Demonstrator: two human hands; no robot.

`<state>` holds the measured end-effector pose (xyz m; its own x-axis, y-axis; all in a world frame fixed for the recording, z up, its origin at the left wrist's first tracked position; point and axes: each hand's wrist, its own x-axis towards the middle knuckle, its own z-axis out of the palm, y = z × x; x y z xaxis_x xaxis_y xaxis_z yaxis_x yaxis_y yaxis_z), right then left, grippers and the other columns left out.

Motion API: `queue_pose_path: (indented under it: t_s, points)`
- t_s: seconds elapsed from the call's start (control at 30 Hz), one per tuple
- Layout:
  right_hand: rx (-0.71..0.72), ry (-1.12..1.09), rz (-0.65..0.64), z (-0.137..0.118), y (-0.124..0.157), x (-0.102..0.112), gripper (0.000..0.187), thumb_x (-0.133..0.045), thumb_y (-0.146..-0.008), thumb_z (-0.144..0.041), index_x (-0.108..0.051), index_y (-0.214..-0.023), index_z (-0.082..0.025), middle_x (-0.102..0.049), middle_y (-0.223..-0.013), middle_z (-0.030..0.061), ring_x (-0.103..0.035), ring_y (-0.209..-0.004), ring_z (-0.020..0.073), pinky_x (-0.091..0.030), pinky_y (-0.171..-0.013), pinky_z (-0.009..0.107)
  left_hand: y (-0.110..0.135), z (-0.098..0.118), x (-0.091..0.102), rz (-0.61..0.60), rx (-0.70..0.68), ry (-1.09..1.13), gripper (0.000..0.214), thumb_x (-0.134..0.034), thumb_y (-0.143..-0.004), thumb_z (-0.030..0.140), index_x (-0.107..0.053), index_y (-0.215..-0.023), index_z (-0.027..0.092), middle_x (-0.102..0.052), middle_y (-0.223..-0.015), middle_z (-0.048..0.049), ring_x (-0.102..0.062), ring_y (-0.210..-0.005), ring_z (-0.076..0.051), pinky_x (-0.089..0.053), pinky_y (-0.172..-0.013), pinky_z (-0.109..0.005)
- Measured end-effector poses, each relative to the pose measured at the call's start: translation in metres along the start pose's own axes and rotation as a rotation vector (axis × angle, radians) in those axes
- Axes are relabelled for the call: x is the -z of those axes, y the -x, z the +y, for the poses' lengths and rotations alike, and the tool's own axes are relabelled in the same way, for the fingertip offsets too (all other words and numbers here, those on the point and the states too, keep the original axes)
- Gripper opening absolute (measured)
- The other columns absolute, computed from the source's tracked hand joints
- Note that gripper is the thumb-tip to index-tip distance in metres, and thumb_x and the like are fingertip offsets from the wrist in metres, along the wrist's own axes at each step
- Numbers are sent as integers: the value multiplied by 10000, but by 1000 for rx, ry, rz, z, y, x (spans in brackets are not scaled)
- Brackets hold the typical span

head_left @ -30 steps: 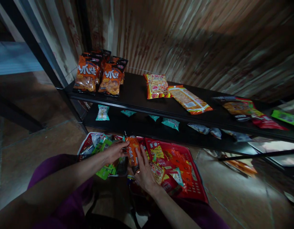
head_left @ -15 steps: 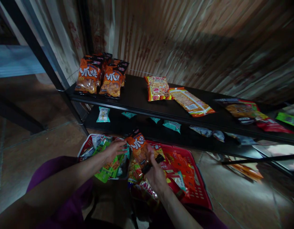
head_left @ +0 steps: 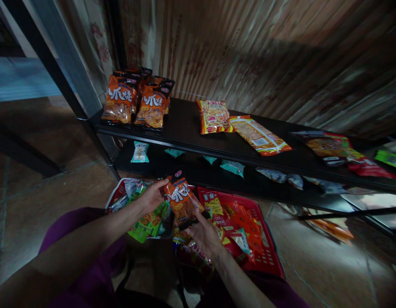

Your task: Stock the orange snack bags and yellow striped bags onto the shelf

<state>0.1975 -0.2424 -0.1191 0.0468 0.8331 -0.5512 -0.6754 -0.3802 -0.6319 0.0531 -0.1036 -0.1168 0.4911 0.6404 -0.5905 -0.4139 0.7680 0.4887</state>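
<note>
Between my hands is an orange and black snack bag (head_left: 181, 199), held tilted above the two baskets. My left hand (head_left: 155, 196) pinches its upper left edge. My right hand (head_left: 204, 235) grips the lower end, thumb on the front and the other fingers mostly hidden below. Two rows of matching orange snack bags (head_left: 120, 100) stand at the left end of the upper black shelf (head_left: 181, 115). Below my hands, a red basket (head_left: 268, 244) holds several packets, and a white and red basket (head_left: 112, 194) on the left holds green packets.
On the upper shelf lie yellow noodle-snack bags (head_left: 213, 116) and darker packets (head_left: 329, 147) further right. Small teal packets (head_left: 233, 167) rest on the lower shelf. A black upright post (head_left: 50, 64) stands at the left, and a striped curtain (head_left: 249, 51) hangs behind.
The orange snack bag has shifted slightly left and its front faces me more. My left hand has closed on its edge, and my right hand has moved left and a little down with it.
</note>
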Motion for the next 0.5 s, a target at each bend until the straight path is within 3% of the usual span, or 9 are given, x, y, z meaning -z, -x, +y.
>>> queue_pose_path:
  t_s: [0.27, 0.4, 0.5]
  points:
    - [-11, 31, 64, 7, -5, 11, 410, -749, -698, -365, -646, -1080, -259, -708, -1071, 24, -647, -976, 188, -524, -797, 292, -4, 1, 3, 88, -80, -27, 102, -683, -730, 207, -674, -790, 126, -713, -755, -49, -649, -646, -142, -487, -610, -233]
    - [-14, 63, 66, 11, -7, 15, 330, -764, -677, -400, -684, -950, -234, -722, -1011, 24, -650, -958, 184, -512, -840, 304, -6, 1, 3, 134, -132, -14, 144, -708, -704, 242, -678, -789, 130, -719, -776, -50, -654, -677, -148, -494, -633, -241]
    - [-16, 53, 34, 9, -9, 14, 417, -701, -716, -509, -668, -1011, -216, -717, -1036, 48, -651, -966, 197, -496, -886, 342, -6, 1, 3, 134, -143, 10, 161, -717, -693, 254, -681, -791, 132, -725, -806, -59, -662, -717, -160, -502, -666, -257]
